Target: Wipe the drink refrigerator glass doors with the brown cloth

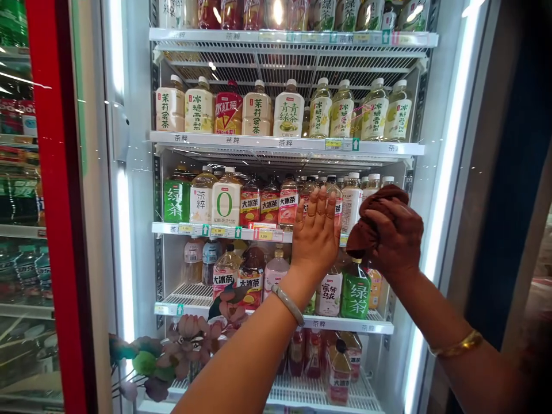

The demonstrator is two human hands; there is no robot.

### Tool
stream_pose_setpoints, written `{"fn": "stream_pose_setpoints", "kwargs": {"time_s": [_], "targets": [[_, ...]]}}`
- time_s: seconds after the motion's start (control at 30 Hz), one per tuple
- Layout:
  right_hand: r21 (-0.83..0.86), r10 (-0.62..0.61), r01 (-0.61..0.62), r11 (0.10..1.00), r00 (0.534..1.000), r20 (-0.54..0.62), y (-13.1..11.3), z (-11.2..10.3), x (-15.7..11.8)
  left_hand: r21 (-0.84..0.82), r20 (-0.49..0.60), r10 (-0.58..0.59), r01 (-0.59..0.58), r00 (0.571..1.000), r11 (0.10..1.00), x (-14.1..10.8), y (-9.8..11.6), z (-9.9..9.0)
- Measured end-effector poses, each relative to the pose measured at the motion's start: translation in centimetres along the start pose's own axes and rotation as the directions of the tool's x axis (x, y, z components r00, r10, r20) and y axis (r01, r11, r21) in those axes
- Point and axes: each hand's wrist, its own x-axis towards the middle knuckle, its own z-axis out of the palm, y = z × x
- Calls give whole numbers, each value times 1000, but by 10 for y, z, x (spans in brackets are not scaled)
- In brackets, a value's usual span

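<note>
My left hand (317,233) lies flat against the glass door (284,161) of a lit drinks cooler, its fingers stretched upward and holding nothing. A grey bangle (288,305) circles that wrist. To the right, my right hand (399,236) is closed around a bunched brown cloth (362,236), which is pressed to the glass or close to it. A gold bracelet (459,345) is on the right wrist. Behind both hands, shelves of bottled tea show through the door, and the hands hide part of the middle rows.
White wire shelves (284,144) carry several bottles with price labels along their front edges. Pink flowers and leaves (190,339) show at the lower left, perhaps as a reflection. A red-framed cooler (56,201) stands at the left. A dark panel (504,172) is at the right.
</note>
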Motion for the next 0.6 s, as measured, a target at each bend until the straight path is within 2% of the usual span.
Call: {"fn": "stream_pose_setpoints", "kwargs": {"time_s": [0.07, 0.13, 0.23, 0.3, 0.37, 0.43, 0.5, 0.6], "targets": [[-34, 93, -95, 995, 994, -54, -15, -1, -19, 13, 0, 2, -2, 1000, 1000, -4, 1, -1], [-65, 109, -112, 991, 993, -53, -38, -2, -36, 26, 0, 2, -2, 1000, 1000, -7, 1, -1], [-42, -23, 24, 999, 999, 30, -59, -6, -39, 40, 6, -2, 2, 1000, 999, -9, 2, 0], [28, -177, 175, 984, 981, 76, -48, -10, -25, 47, 3, -7, 7, 1000, 999, -9, 2, 1], [82, -282, 275, 958, 956, 86, -20, -12, -10, 45, -5, -7, 7, 1000, 999, -9, 1, 2], [72, -234, 229, 971, 970, 61, 7, -12, -5, 29, -8, -3, 4, 1000, 1000, -9, 1, 2], [19, -87, 87, 996, 996, -14, 18, -12, -15, 8, -4, -9, 9, 1000, 1000, -9, 2, 2], [-71, 99, -103, 992, 993, -60, -5, -12, -43, -9, 4, -19, 19, 1000, 1000, -10, 2, 1]]}}
